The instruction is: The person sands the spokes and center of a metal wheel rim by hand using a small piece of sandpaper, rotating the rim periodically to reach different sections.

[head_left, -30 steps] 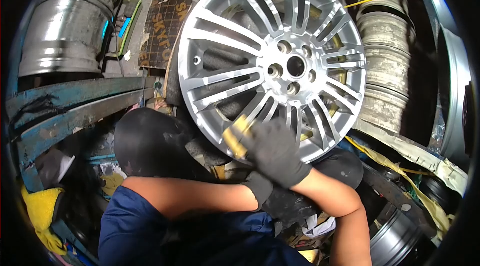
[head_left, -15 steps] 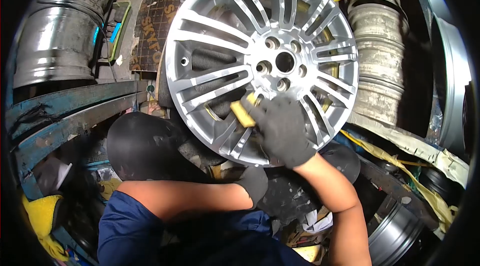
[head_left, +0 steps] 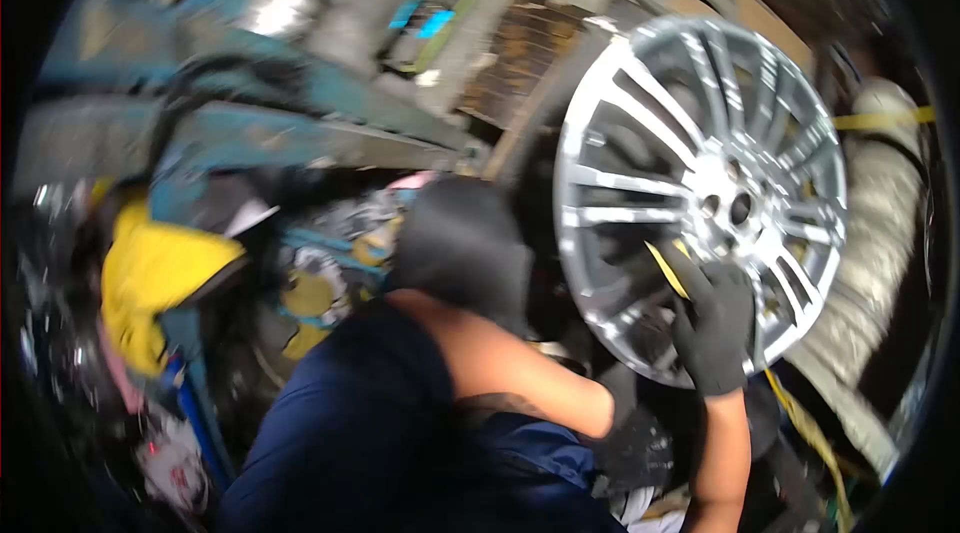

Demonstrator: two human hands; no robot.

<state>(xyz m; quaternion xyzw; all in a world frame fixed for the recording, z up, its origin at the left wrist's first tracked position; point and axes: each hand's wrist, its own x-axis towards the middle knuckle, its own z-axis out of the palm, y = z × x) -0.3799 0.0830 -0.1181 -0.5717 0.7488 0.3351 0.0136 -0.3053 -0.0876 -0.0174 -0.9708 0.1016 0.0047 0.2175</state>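
Observation:
A silver multi-spoke alloy wheel (head_left: 625,180) is tilted up in front of me on the right, with shiny and dull grey patches on its spokes. My right hand (head_left: 715,328), in a dark glove, lies over the lower spokes below the hub. Its fingers close on a yellow sanding pad (head_left: 668,270), of which only a thin edge shows. Beneath the wheel's lower edge is my left hand (head_left: 622,401), also gloved. Blur and the wheel hide its fingers, so its grip cannot be made out.
Worn blue metal beams (head_left: 330,138) run across the left. A yellow cloth (head_left: 165,268) hangs over the frame there. Stacked wheel barrels (head_left: 880,233) stand at right, with a yellow strap (head_left: 815,433) below. A brown printed board (head_left: 525,58) lies behind the wheel.
My view has swung left, so the wheel and both hands appear farther right, and the picture is blurred. The yellow pad has turned edge-on in my right hand.

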